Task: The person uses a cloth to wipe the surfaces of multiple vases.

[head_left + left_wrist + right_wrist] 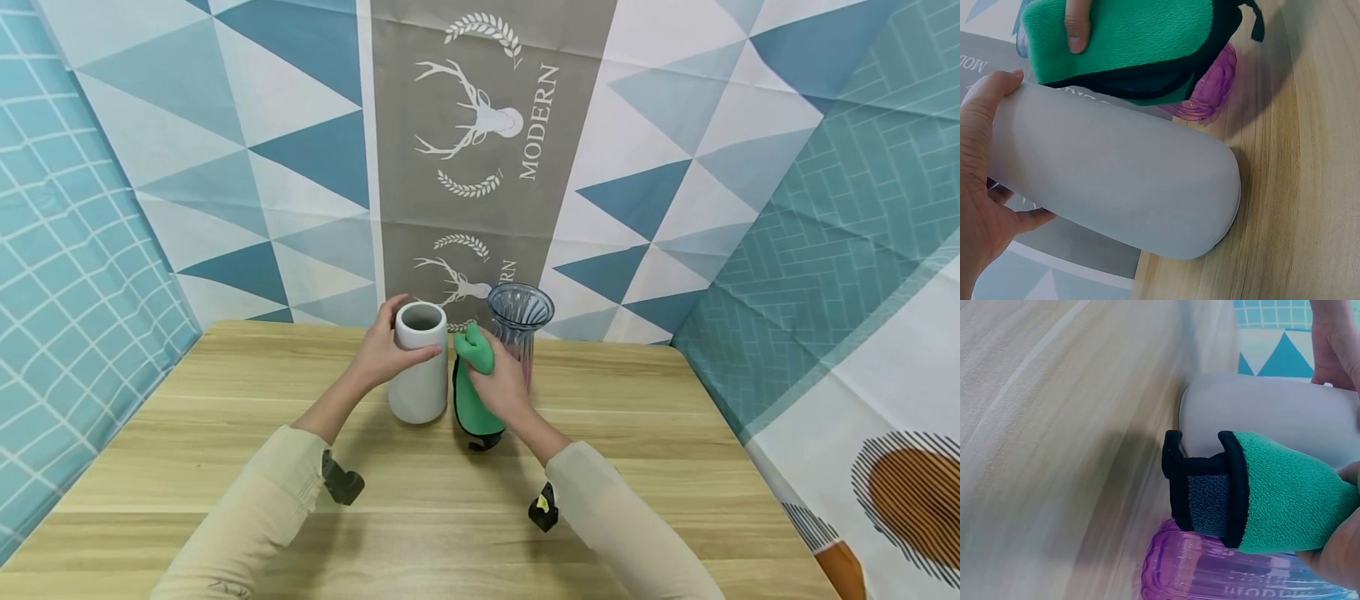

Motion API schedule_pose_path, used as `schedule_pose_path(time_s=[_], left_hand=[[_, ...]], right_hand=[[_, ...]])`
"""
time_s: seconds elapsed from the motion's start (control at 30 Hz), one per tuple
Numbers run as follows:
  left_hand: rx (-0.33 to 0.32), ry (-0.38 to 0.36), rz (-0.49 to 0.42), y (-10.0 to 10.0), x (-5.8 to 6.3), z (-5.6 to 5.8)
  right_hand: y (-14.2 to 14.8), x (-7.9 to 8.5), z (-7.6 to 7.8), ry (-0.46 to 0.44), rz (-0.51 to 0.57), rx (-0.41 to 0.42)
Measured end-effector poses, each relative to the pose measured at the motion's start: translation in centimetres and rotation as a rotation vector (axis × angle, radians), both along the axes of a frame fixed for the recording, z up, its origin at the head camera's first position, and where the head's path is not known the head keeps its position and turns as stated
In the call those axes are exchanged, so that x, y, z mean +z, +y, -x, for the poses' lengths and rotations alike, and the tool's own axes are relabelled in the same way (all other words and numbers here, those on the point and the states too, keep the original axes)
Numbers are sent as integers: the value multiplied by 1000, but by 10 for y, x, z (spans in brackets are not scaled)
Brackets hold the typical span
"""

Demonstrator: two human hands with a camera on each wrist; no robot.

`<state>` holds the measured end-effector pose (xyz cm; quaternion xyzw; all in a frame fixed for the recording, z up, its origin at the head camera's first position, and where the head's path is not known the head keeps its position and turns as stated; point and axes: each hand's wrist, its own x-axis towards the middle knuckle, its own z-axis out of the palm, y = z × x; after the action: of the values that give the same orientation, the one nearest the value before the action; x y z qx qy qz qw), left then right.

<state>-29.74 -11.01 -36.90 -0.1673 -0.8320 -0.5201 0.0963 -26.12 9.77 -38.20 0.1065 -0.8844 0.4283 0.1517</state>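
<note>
A white cylindrical vase (418, 387) stands on the wooden table, its round mouth facing up. My left hand (381, 354) grips it near the top, thumb across the front and fingers round the far side. In my right hand (504, 382) is a green cleaning cloth with black edging (477, 404), bunched at its top and hanging beside the vase. Its dark blue-grey underside (1207, 503) and a black loop show in the right wrist view. Just behind the cloth stands a fluted glass vase (521, 307), bluish at its flared rim and purple at the base (1175, 562), partly hidden by the right hand.
The wooden table (420, 533) ends at a patterned backdrop (300, 167) with triangles and deer heads, close behind both vases. Blue tiled cloth (52, 250) hangs at the left, teal patterned cloth (847, 208) at the right.
</note>
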Motion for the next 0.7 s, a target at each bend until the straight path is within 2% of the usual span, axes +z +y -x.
schedule_pose_path(time_s=[0.43, 0.7], left_hand=[[-13, 36, -8, 1, -2, 1], [-17, 25, 5, 0, -1, 1]], right_hand=[[-8, 9, 2, 83, 28, 11], [-11, 9, 4, 55, 2, 19]])
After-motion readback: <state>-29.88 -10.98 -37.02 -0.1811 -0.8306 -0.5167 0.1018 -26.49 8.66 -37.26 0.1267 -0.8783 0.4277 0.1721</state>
